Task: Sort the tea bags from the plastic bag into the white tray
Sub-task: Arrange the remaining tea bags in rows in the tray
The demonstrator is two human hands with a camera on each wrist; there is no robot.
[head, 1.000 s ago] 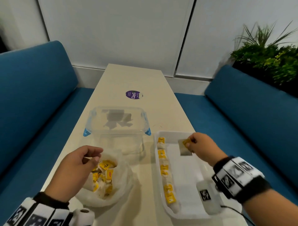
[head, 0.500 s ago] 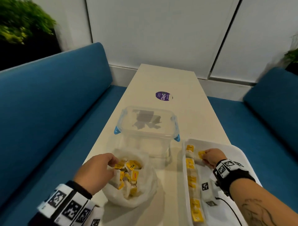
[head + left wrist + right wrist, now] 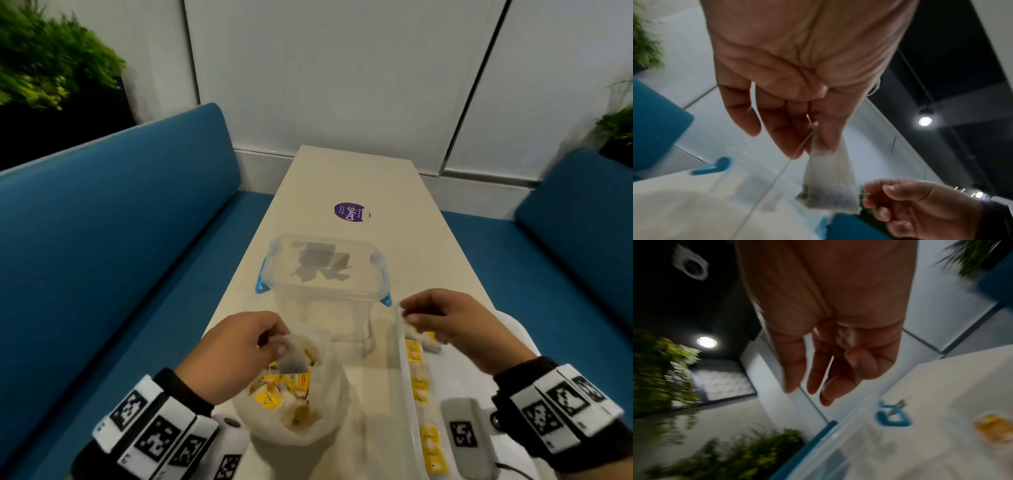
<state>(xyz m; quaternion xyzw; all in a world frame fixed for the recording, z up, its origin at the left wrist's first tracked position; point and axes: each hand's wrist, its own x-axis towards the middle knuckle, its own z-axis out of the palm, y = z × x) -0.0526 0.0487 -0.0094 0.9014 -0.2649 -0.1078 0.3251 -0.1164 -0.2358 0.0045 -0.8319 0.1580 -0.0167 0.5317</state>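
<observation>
Left hand (image 3: 236,349): thumb and forefinger pinch one tea bag (image 3: 291,358) by its top edge, above the plastic bag (image 3: 329,421).
Right hand (image 3: 452,329): fingers loosely curled, holding nothing, over the far end of the white tray (image 3: 406,394).
Tea bag: translucent pale paper pouch, dark contents settled at the lower end.
Plastic bag: open on the table (image 3: 342,178); filled with tea bags with yellow tags.
White tray: one row of yellow-tagged tea bags (image 3: 419,387) along its left wall.
Clear container (image 3: 325,274): lidded, blue clips, behind the bag.
Left wrist view: thin string beside the pinched pouch, not visible from the head view.
</observation>
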